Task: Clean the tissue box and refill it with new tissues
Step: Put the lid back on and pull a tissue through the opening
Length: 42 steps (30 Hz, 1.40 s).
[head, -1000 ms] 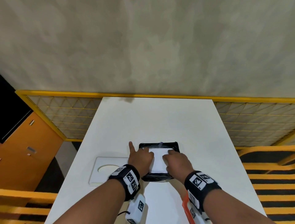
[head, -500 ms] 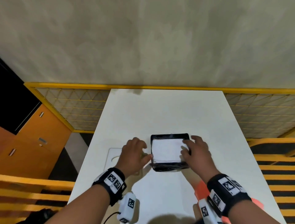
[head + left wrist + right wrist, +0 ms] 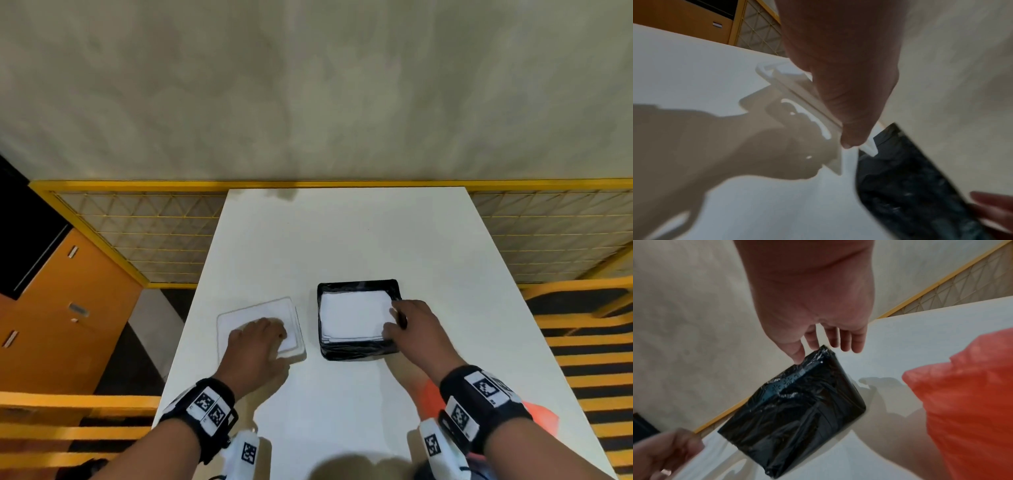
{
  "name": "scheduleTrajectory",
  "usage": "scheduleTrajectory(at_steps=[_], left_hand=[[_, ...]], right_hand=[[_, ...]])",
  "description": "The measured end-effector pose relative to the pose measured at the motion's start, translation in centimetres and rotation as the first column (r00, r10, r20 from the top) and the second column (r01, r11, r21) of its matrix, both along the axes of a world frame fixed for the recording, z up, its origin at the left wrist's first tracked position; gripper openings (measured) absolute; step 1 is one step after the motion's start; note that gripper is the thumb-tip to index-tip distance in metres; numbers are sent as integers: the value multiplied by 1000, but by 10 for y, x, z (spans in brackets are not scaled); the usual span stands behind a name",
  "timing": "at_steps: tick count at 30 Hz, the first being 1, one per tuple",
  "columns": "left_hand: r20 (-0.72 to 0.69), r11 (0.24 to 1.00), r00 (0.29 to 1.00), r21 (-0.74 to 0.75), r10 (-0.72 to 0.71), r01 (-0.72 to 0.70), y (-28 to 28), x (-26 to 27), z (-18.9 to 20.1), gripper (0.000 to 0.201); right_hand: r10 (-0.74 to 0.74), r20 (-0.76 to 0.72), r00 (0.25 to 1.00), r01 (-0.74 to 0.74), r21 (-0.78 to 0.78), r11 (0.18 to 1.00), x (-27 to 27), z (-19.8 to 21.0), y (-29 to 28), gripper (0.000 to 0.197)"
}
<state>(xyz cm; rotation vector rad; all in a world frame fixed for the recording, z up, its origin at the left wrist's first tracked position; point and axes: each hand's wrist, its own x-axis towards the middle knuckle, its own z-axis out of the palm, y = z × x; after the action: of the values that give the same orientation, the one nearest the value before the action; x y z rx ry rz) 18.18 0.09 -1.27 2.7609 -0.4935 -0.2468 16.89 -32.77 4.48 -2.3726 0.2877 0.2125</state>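
Note:
A black film-wrapped tissue box [image 3: 356, 349] stands open-topped on the white table [image 3: 342, 240], with a stack of white tissues [image 3: 352, 318] inside. My right hand [image 3: 394, 322] rests at the box's right rim with relaxed fingers; in the right wrist view the thumb touches the rim of the box [image 3: 797, 410]. To the left lies the white lid [image 3: 260, 311]. My left hand [image 3: 270, 334] grips it, and in the left wrist view the lid [image 3: 797, 94] is tilted up off the table, held under the thumb.
An orange-red plastic bag [image 3: 966, 402] lies near the table's front right, under my right wrist. A yellow mesh fence [image 3: 154, 233] runs behind and beside the table. An orange cabinet [image 3: 61, 308] stands at the left.
Both hands came off the tissue stack. My left hand moved left and took hold of the lid. My right hand shifted to the box's right rim.

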Motion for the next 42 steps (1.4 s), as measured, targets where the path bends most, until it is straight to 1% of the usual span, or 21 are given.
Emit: scheduleTrajectory(at_steps=[2,3,5,6,8,10,12,13,15,17,18,19,21,23,25,26,28,29,32,38,42], left_hand=[[149,995,989,-98,5,10,-14,6,20,52],[211,991,977,-124,-17,44,-26,9,30,49],[279,979,953,-133,-114,156,-61,12,50,46],[294,970,941,-126,-165,210,-81,12,59,46],[295,948,921,-115,-253,297,-118,13,69,45],[279,925,910,-136,-307,354,-146,13,70,41],[296,918,906,-163,-303,361,-161,14,64,39],[309,924,911,-177,-273,338,-164,13,62,40],[296,946,940,-218,-171,241,-164,12,58,42],[239,964,970,-248,-32,93,-160,12,53,45],[191,966,980,-260,58,-6,-157,12,51,48],[124,955,980,-272,153,-115,-154,14,50,52],[-27,904,946,-286,323,-317,-145,17,46,53],[-144,848,906,-320,398,-423,-137,19,44,48],[-220,800,888,-384,405,-460,-132,22,40,41],[-237,789,884,-399,403,-467,-130,23,39,37],[-248,786,879,-395,407,-475,-129,26,39,32],[-251,784,876,-393,412,-482,-128,27,39,31],[-281,768,862,-394,422,-505,-127,28,40,31],[-323,729,828,-396,459,-559,-123,26,41,35],[-350,682,808,-434,474,-588,-122,25,45,24]], right_hand=[[-88,79,993,81,83,993,3,9,-5,27],[-127,82,989,112,164,980,5,13,-6,24],[-168,44,985,138,385,913,8,19,-7,22],[-178,25,984,146,469,871,9,23,-6,21],[-172,1,985,141,565,813,11,27,-7,17],[-169,-23,985,148,609,780,13,26,-14,20],[-207,-93,974,218,631,744,15,22,-26,25],[-220,-130,967,251,635,731,15,19,-31,26],[-232,-176,957,291,627,723,14,12,-39,27],[-237,-186,953,302,610,733,13,7,-42,29],[-244,-188,951,308,611,729,12,5,-42,29],[-250,-185,950,311,614,726,14,4,-42,29],[-254,-161,954,298,604,739,17,6,-40,30],[-261,-116,958,280,565,776,21,6,-37,33],[-286,-99,953,295,512,806,26,4,-35,33],[-301,-99,949,309,495,812,28,2,-34,30],[-315,-98,944,325,439,838,32,-4,-32,23],[-310,-99,945,323,402,857,34,-7,-31,22],[-289,-112,951,310,324,894,35,-10,-29,25],[-257,-145,955,287,252,924,35,-12,-30,30],[-233,-118,965,253,194,948,35,-8,-29,29]])
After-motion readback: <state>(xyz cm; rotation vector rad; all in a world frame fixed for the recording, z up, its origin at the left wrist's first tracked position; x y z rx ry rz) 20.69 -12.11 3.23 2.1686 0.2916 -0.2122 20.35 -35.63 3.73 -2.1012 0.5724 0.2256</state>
